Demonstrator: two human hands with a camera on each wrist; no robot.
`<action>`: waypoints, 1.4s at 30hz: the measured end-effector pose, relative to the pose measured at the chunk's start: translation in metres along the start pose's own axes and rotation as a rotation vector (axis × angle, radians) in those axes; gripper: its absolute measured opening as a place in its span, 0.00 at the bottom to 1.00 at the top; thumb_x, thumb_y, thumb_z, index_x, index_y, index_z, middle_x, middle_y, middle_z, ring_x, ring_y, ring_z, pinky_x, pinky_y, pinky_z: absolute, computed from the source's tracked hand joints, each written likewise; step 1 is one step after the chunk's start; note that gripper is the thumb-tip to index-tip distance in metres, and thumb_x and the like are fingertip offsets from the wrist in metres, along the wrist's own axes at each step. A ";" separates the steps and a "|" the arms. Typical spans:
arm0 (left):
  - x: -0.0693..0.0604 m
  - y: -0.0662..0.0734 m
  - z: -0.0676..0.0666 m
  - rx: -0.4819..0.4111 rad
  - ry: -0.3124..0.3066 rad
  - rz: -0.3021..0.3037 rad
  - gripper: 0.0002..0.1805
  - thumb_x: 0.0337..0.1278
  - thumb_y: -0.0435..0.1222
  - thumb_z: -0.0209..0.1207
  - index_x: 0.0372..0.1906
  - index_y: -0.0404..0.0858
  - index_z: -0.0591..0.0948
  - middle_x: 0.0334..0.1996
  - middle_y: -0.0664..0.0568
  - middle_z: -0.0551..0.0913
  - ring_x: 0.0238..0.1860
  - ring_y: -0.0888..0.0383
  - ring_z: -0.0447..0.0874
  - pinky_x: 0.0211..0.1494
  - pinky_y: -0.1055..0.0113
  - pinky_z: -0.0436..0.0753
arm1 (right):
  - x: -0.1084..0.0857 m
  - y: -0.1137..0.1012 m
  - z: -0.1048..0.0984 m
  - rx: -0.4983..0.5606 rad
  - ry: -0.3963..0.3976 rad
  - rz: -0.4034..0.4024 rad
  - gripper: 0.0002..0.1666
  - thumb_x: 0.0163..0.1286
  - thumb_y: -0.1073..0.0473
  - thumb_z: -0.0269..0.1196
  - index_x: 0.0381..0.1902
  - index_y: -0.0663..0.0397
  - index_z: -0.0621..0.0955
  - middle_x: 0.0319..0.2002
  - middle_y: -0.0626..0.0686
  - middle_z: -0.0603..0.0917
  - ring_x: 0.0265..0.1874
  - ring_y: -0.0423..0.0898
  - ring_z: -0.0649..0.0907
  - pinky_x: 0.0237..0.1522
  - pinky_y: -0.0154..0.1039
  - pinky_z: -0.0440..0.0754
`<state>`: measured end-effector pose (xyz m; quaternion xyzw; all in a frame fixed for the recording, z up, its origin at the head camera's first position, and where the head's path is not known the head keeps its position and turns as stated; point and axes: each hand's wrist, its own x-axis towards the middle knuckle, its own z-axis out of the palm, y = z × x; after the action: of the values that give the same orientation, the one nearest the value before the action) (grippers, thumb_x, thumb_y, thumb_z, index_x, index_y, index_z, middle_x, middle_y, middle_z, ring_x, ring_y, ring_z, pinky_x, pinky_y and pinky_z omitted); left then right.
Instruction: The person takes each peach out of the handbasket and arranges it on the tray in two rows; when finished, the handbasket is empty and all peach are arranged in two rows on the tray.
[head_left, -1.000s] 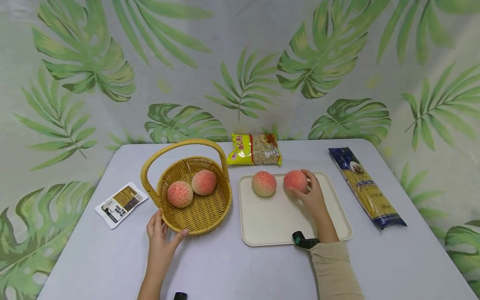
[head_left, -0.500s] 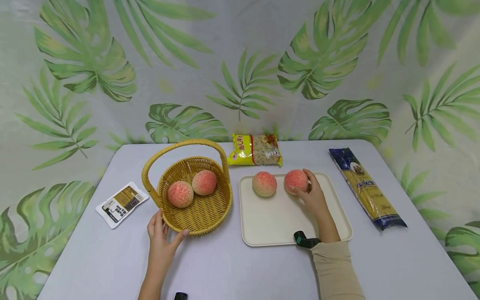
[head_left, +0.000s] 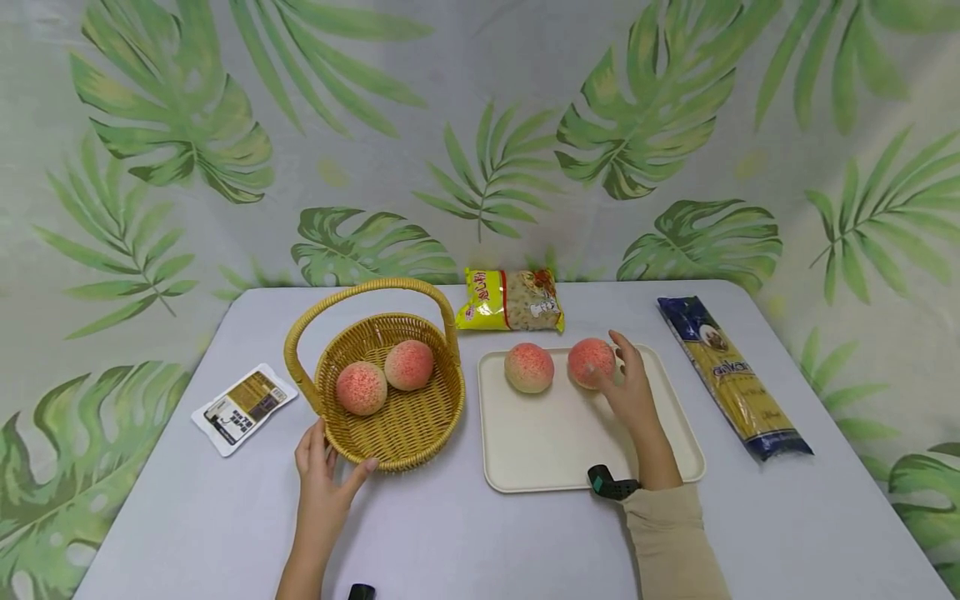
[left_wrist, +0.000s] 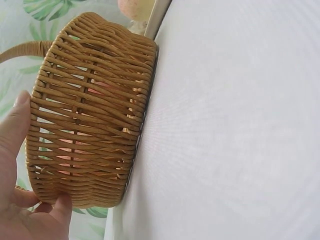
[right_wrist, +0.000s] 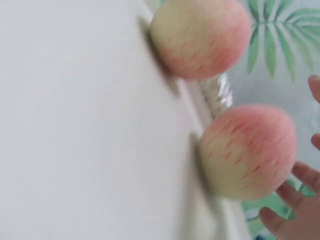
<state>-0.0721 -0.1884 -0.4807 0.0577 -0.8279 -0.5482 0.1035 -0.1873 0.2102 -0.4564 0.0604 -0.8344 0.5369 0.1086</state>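
My left hand (head_left: 322, 487) grips the near-left side of a wicker basket (head_left: 420, 425), its thumb on the rim; the left wrist view shows the fingers (left_wrist: 62, 207) against the woven wall (left_wrist: 90, 115). Two pink-and-cream peaches (head_left: 362, 388) (head_left: 408, 365) lie in the basket. On a cream tray (head_left: 540, 450) sit two more, a left peach (head_left: 529, 367) and a right peach (head_left: 589, 360). Beside the right peach, my right hand (head_left: 633, 396) has its fingers spread; in the right wrist view the fingertips (right_wrist: 287, 192) are at its side, contact unclear.
A yellow snack bag (head_left: 510, 300) lies behind the tray. A long blue-ended noodle pack (head_left: 731, 375) is at the right, and a white pouch (head_left: 243, 408) lies left of the basket. The basket's tall handle (head_left: 367, 286) arches over it.
My right hand's fingers have loosened and spread away from the right peach, which stays on the tray. The left hand and basket have not visibly moved.
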 end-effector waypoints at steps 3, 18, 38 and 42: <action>0.000 0.000 0.000 -0.005 -0.001 -0.004 0.54 0.44 0.39 0.66 0.70 0.38 0.42 0.64 0.40 0.40 0.65 0.46 0.47 0.65 0.74 0.55 | -0.005 -0.039 0.001 -0.016 0.034 -0.099 0.36 0.60 0.64 0.58 0.65 0.65 0.58 0.62 0.67 0.58 0.59 0.64 0.58 0.60 0.62 0.57; -0.001 0.000 0.000 -0.007 0.002 -0.010 0.54 0.44 0.38 0.66 0.70 0.38 0.42 0.64 0.40 0.40 0.65 0.47 0.47 0.65 0.76 0.55 | -0.007 -0.094 0.071 0.086 -0.044 -0.629 0.38 0.58 0.47 0.63 0.60 0.63 0.66 0.59 0.59 0.68 0.59 0.53 0.65 0.63 0.47 0.62; -0.002 0.000 0.001 -0.016 0.011 0.052 0.52 0.45 0.37 0.66 0.70 0.38 0.44 0.63 0.42 0.42 0.65 0.46 0.48 0.66 0.72 0.56 | 0.001 -0.088 0.171 0.047 -0.355 -0.437 0.43 0.54 0.52 0.68 0.64 0.56 0.62 0.61 0.50 0.65 0.61 0.41 0.63 0.63 0.38 0.63; -0.002 0.001 0.001 -0.021 0.008 0.043 0.52 0.45 0.36 0.66 0.70 0.37 0.43 0.63 0.42 0.42 0.65 0.46 0.48 0.66 0.70 0.56 | 0.005 -0.091 0.177 0.025 -0.386 -0.388 0.46 0.53 0.48 0.67 0.66 0.52 0.60 0.62 0.49 0.63 0.61 0.42 0.63 0.63 0.39 0.63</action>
<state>-0.0709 -0.1868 -0.4805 0.0412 -0.8227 -0.5542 0.1193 -0.1925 0.0112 -0.4455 0.3218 -0.8059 0.4947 0.0475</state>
